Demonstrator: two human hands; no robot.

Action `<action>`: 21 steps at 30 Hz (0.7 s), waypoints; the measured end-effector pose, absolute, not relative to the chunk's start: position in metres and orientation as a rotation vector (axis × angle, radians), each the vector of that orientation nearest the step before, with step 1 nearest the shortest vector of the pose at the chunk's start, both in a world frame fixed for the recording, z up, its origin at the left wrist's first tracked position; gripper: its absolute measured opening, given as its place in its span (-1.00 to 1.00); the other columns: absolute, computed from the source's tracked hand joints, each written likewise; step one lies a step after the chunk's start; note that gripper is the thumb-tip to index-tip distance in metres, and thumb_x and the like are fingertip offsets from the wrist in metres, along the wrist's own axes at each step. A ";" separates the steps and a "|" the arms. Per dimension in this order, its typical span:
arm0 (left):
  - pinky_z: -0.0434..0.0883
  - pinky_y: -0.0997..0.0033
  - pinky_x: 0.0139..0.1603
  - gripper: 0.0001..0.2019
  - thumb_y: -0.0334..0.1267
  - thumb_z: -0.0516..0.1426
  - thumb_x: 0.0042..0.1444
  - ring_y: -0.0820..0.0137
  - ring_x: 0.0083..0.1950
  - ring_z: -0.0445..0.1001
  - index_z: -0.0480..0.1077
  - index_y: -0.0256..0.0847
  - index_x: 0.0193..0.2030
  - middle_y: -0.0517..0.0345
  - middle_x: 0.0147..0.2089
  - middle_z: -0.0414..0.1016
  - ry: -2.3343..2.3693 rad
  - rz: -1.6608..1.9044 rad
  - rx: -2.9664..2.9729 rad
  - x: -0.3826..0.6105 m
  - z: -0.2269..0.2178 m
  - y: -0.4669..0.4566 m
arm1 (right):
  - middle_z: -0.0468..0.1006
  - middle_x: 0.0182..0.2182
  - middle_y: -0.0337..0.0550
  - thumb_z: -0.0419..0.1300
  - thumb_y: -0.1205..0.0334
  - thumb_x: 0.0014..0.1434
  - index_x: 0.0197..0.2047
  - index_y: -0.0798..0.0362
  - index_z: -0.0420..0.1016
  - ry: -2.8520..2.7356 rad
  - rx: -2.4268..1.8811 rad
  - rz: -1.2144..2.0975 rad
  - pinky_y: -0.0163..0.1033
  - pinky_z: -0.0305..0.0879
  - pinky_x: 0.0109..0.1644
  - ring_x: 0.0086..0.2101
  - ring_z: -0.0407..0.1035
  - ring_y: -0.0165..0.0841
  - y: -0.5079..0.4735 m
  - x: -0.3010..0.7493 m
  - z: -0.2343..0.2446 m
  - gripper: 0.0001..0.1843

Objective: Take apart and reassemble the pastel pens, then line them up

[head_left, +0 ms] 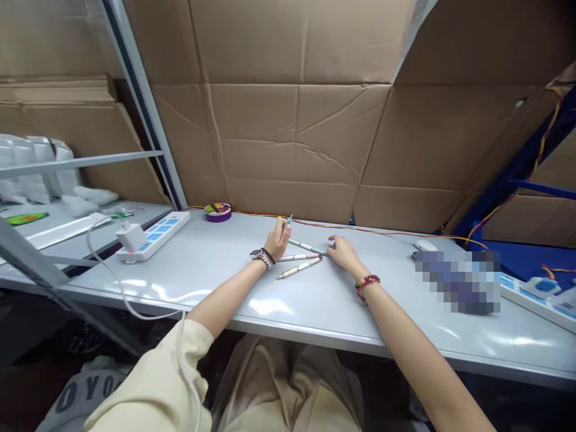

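Note:
My left hand (276,241) is closed around a slim pen (288,223), whose tip points up past the fingers. Under and beside it, three more pens lie on the grey tabletop (216,264), their right ends close together. One is a white pen with a dark end (305,245), one a pinkish pen (299,257), and the nearest a cream pen (299,268). At those right ends rests my right hand (344,252), index finger and thumb apart. Its fingertips are next to the white pen's dark end; whether they touch it I cannot tell.
A round purple tape roll (218,212) sits at the back left, near a white power strip (157,235) with a plugged-in charger (131,237). To the right are a white mouse (425,246), a blurred dark item (456,282) and another power strip (531,294). Cardboard (288,132) backs the table.

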State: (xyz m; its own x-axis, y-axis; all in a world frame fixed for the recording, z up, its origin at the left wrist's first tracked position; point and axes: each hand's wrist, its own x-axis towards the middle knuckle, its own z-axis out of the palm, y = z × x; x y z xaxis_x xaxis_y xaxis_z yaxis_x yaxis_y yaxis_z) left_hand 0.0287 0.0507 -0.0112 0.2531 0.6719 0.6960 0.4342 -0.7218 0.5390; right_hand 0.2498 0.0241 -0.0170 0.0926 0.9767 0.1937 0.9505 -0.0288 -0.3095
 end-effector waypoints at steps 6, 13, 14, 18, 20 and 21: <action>0.24 0.47 -0.46 -0.74 -0.18 -0.29 0.30 0.49 -0.53 0.26 0.10 -0.25 -0.13 0.22 -0.46 0.26 1.154 1.419 2.287 0.030 -0.010 0.048 | 0.39 -0.10 -0.07 0.11 0.17 0.16 -0.11 0.10 0.40 -2.016 -1.936 0.079 -0.09 0.27 -0.07 -0.12 0.30 -0.27 0.015 0.244 -0.009 -0.75; 0.27 0.39 -0.37 -0.77 -0.18 -0.18 0.26 0.38 -0.44 0.33 0.19 -0.23 -0.16 0.16 -0.43 0.30 1.251 1.186 2.449 0.027 -0.004 0.046 | 0.40 -0.21 0.01 0.22 0.26 -0.02 -0.36 0.07 0.55 -2.057 -1.840 0.063 -0.18 0.13 -0.10 -0.13 0.20 -0.16 0.008 0.237 -0.007 -0.88; 0.27 0.40 -0.35 -0.78 -0.18 -0.16 0.25 0.37 -0.41 0.33 0.21 -0.22 -0.18 0.16 -0.41 0.31 1.242 1.145 2.473 0.027 -0.004 0.047 | 0.41 -0.22 0.00 0.22 0.26 -0.01 -0.36 0.07 0.55 -2.053 -1.830 0.062 -0.20 0.12 -0.10 -0.13 0.19 -0.17 0.009 0.237 -0.007 -0.88; 0.28 0.45 -0.35 -0.82 -0.17 -0.06 0.21 0.42 -0.40 0.32 0.27 -0.21 -0.27 0.20 -0.40 0.36 1.163 0.954 2.544 0.025 -0.007 0.052 | 0.44 -0.26 -0.01 0.08 0.22 0.12 -0.37 0.08 0.52 -2.003 -1.788 0.036 -0.22 0.10 -0.12 -0.15 0.21 -0.20 0.013 0.238 -0.005 -0.79; 0.28 0.47 -0.36 -0.83 -0.17 0.01 0.16 0.44 -0.42 0.33 0.30 -0.22 -0.33 0.22 -0.41 0.39 1.117 0.861 2.566 0.024 -0.010 0.056 | 0.45 -0.33 -0.01 -0.05 0.21 0.20 -0.44 0.09 0.48 -1.955 -1.776 0.011 -0.23 0.10 -0.14 -0.20 0.24 -0.23 0.016 0.240 -0.003 -0.67; 0.28 0.48 -0.36 -0.84 -0.18 0.04 0.14 0.44 -0.41 0.33 0.31 -0.22 -0.36 0.22 -0.41 0.41 1.100 0.825 2.574 0.024 -0.012 0.058 | 0.45 -0.38 -0.02 -0.10 0.22 0.22 -0.49 0.10 0.45 -1.928 -1.774 0.000 -0.24 0.10 -0.15 -0.24 0.26 -0.25 0.017 0.240 -0.002 -0.62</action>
State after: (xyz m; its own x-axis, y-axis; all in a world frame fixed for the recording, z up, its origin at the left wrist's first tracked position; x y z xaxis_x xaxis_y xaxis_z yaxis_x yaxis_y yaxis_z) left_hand 0.0239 0.0579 -0.0116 0.5614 0.7193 0.4092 0.5943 -0.6945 0.4055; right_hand 0.2404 0.0167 -0.0020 -0.0111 0.9304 0.3665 0.9302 0.1441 -0.3376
